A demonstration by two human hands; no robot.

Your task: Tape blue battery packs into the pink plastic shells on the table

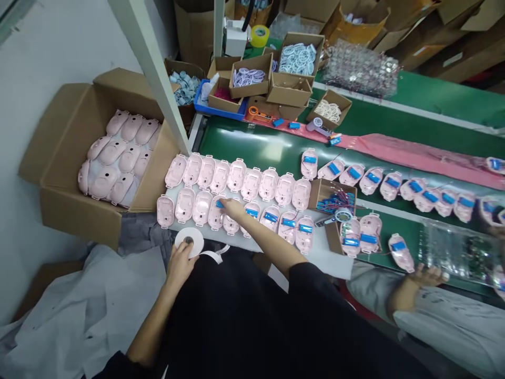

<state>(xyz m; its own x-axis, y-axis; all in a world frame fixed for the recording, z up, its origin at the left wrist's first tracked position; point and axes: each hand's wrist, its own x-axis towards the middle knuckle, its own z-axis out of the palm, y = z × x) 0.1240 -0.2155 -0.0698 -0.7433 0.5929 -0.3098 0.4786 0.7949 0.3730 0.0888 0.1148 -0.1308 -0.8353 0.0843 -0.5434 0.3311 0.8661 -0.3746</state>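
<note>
My left hand (180, 265) grips a roll of white tape (197, 238) near the table's front edge, its fingers at the core. A loose tape strip (212, 256) hangs from the roll. My right hand (233, 209) reaches into a pink plastic shell (215, 217) in the front row, its fingers closed on a blue battery (219, 203) that is partly hidden. To its right, several front-row shells hold blue batteries (271, 217). The shells of the back row (237, 175) show no battery inside.
A cardboard box (145, 187) of pink covers stands at left. Right of the rows is a small box of wired batteries (335, 201). More filled shells (392, 184) line the green belt (236, 138). A co-worker's hand (428, 275) rests at right.
</note>
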